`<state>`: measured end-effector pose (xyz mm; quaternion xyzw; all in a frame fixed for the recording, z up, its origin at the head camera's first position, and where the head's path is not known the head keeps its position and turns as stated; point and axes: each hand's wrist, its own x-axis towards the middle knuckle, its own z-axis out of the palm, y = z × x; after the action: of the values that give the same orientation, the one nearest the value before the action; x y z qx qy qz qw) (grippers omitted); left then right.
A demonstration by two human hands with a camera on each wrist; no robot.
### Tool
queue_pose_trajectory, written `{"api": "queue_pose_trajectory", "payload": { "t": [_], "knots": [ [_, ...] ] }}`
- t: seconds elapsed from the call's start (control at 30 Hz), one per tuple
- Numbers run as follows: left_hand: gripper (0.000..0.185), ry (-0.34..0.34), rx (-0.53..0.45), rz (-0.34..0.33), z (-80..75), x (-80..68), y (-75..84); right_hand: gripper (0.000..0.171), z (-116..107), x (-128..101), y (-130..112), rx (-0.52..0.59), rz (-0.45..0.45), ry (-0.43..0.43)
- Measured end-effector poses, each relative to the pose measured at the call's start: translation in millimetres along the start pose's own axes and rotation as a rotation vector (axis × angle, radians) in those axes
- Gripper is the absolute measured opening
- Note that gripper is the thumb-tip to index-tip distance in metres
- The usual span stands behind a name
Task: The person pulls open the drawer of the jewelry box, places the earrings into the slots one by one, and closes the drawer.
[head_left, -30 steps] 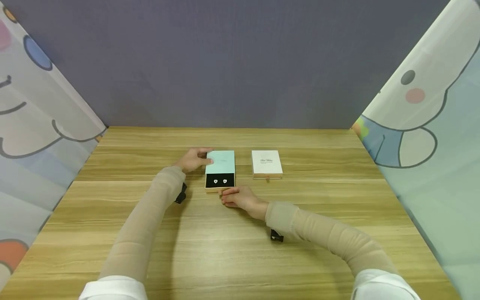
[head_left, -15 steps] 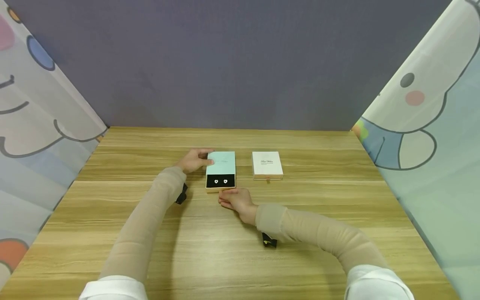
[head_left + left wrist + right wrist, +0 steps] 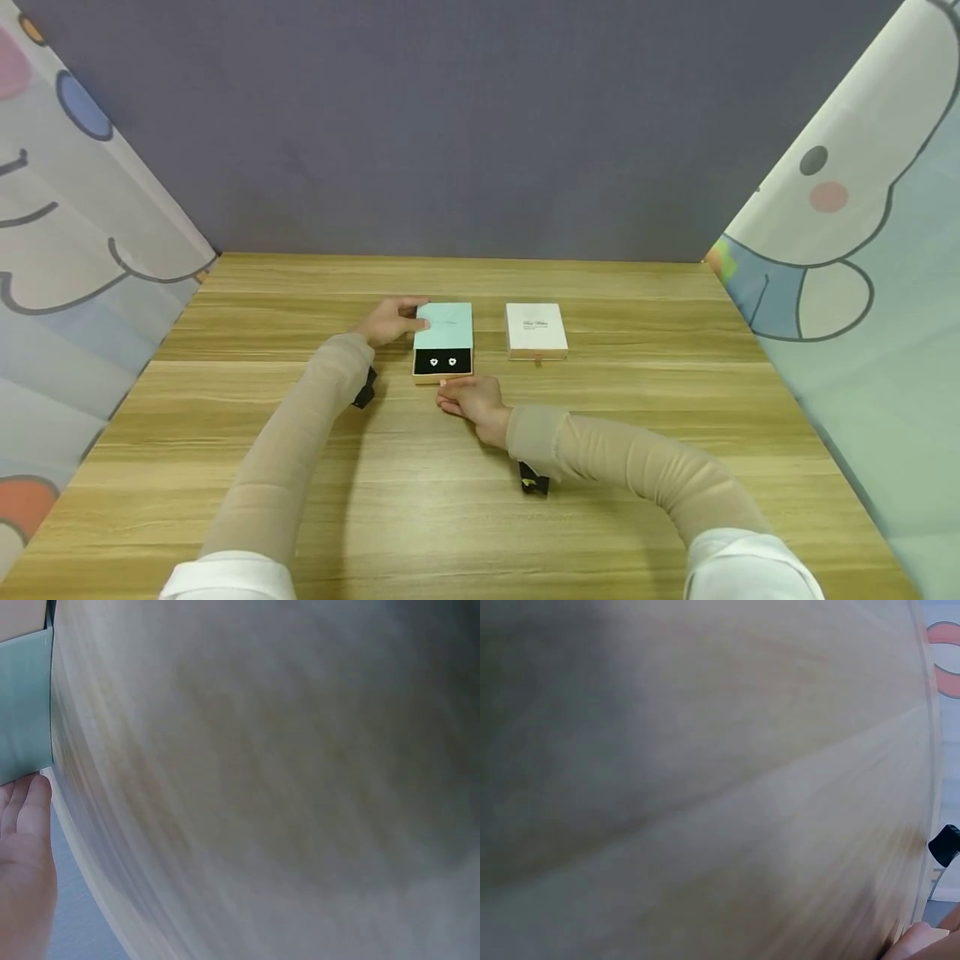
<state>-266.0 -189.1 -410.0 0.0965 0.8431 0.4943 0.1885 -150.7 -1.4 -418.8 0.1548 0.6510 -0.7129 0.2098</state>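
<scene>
In the head view a turquoise jewelry box lies on the table, its drawer partly out toward me. On the drawer's black pad sits a pair of sparkling earrings. My left hand holds the box sleeve from its left side, thumb on top and fingers at the far corner. The left wrist view shows that hand's fingers against the turquoise sleeve. At the drawer's front edge, my right hand pinches the small pull tab, mostly covered by the fingertips.
A white box with printed lettering and a tab at its front stands to the right of the turquoise one. Wooden table surrounds both. A grey panel rises behind, with cartoon-printed cloth on each side.
My right wrist and forearm have shifted a little left and nearer to me, the fingertips staying by the drawer front. The left hand keeps its hold; the drawer stays about as far out.
</scene>
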Motion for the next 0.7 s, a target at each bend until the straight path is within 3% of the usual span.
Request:
{"api": "queue_pose_trajectory", "payload": {
  "t": [0.27, 0.5, 0.7],
  "knots": [
    [0.057, -0.015, 0.02, 0.004, 0.9, -8.1, 11.9, 0.018, -1, -2, 3, -0.006, -0.009, -0.009],
    [0.058, -0.013, 0.017, 0.003, 0.1, -1.2, 2.9, 0.017, 0, 1, 1, -0.011, -0.012, 0.002],
    [0.058, -0.026, 0.013, -0.003, -0.3, -12.8, 20.5, 0.017, 2, 7, -3, -0.009, -0.009, 0.01]
  ]
}}
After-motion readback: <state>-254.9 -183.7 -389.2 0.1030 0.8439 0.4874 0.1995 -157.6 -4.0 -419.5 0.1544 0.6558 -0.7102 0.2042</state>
